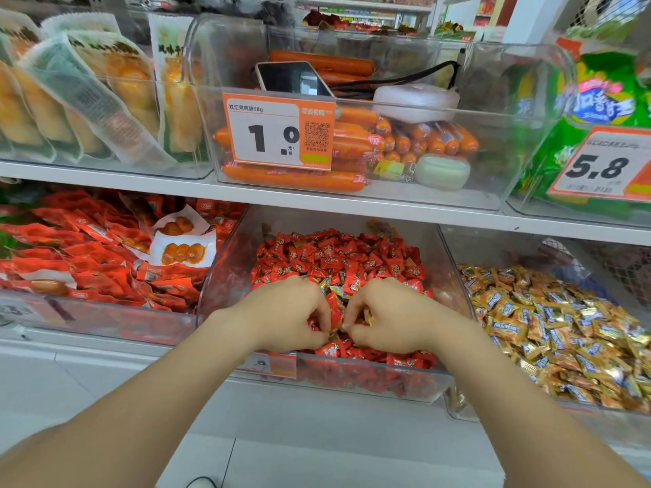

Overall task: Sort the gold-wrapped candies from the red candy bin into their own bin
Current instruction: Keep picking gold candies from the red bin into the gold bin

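While both hands work low in the red candy bin (pixel 225 276), the left hand (pixel 285 315) and the right hand (pixel 391 317) each have a closed grip, fingers and thumb curled and pinching gold-wrapped candies (pixel 333 333) at the near edge of the heap. More gold wrappers lie just beyond the knuckles among the red candies (pixel 334 255) that fill this clear bin. A price tag (pixel 271 364) on its front shows only an "8". Just to the right, a second clear bin (pixel 454 248) holds a heap of gold candies (pixel 563 318) with blue labels too small to read. To the left, a bin of red packets (pixel 88 248) also holds a few white ones. On the shelf above, an orange tag (pixel 278 132) reads "双汇鸡肉肠58g", "1.0 元/根", beside a QR code, on a bin of orange sausages (pixel 355 146) that also holds a phone (pixel 292 77) and a white case (pixel 415 100). Further right, a tag (pixel 599 167) reads "5.8" before green bags (pixel 553 135).
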Demonstrator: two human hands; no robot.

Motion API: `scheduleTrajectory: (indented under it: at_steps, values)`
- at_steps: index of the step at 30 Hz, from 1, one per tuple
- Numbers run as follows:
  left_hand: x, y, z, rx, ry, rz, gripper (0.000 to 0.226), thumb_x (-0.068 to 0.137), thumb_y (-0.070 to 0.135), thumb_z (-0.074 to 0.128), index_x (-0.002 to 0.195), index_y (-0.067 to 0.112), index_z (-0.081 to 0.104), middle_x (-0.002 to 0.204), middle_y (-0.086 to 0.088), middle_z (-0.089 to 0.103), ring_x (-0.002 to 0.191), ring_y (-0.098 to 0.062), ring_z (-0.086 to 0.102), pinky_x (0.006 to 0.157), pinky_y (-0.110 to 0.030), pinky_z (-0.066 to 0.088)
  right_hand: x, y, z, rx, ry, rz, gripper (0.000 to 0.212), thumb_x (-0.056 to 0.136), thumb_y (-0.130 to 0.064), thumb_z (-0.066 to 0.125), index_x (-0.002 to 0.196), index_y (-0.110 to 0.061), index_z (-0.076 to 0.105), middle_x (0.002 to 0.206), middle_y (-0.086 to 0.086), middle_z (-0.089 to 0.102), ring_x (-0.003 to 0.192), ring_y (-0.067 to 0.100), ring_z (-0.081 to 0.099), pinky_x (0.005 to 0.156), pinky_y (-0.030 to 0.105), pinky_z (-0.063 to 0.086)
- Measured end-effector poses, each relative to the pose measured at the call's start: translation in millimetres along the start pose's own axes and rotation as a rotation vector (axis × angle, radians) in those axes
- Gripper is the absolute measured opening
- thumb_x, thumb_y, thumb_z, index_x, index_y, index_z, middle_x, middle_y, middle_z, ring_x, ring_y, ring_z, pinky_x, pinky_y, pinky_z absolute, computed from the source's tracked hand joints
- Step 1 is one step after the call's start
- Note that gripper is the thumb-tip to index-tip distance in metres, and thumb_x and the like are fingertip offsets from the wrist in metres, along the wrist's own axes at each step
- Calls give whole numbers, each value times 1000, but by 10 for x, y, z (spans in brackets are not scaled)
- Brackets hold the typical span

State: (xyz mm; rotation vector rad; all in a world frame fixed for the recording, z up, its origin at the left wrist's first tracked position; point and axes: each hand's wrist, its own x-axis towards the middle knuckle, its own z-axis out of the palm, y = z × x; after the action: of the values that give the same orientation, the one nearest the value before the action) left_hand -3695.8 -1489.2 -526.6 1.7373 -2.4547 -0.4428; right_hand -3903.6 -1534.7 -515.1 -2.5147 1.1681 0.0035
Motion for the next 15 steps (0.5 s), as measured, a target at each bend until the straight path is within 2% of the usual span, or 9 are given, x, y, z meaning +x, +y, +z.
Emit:
scheduleTrajectory:
  at_steps: [2,4,6,9,11,13,14,15]
  values:
    - [-4,-11,-27,-68,41,-4,22,79,44,58,74,25,69,68,9,62,74,-13,58,70,-43,56,-41,15,-71,126,90,27,34,91,-31,58,67,-7,60,56,-2,50,54,15,45,61,34,47]
    - [-20,-1,-73,-130,77,-9,24,84,40,56,73,20,61,72,0,62,78,-19,58,75,-47,54,-73,49,-140,196,187,56,38,95,-27,47,62,-9,42,56,-2,39,55,15,35,58,36,38]
    - [-37,11,-102,-174,94,-32,26,94,39,53,78,19,59,81,-4,64,83,-22,58,78,-47,53,-83,107,-149,196,236,107,45,103,-33,42,62,-14,38,56,-3,37,55,15,34,60,38,37]
    - [-37,15,-114,-205,135,-75,41,104,44,47,78,14,56,77,-4,63,70,-19,55,68,-43,49,-71,189,-99,160,280,176,56,105,-55,50,63,-17,52,58,-7,52,63,13,47,66,36,41]
    - [-14,9,-107,-210,189,-114,46,106,46,48,77,11,55,69,-7,63,58,-17,50,58,-41,46,-49,213,-62,148,314,146,41,104,-45,57,76,-19,69,68,-3,68,67,10,58,74,34,46]
    - [24,-40,-86,-232,212,-147,28,106,32,50,87,14,58,71,-7,67,55,-16,54,57,-42,50,-2,194,-44,122,332,117,26,106,-28,54,100,-18,78,81,0,77,71,12,67,81,35,54]
    - [40,-67,-74,-233,214,-158,15,105,24,48,97,18,59,75,-4,68,58,-15,60,58,-43,55,21,170,-34,111,331,111,26,106,-24,52,111,-21,78,89,-2,78,76,14,69,83,37,58]
    - [55,-77,-73,-215,216,-168,14,104,20,46,108,24,59,79,-1,69,62,-15,65,60,-43,58,41,141,-26,107,315,109,28,106,-24,52,117,-26,77,97,-5,79,81,14,69,85,40,60]
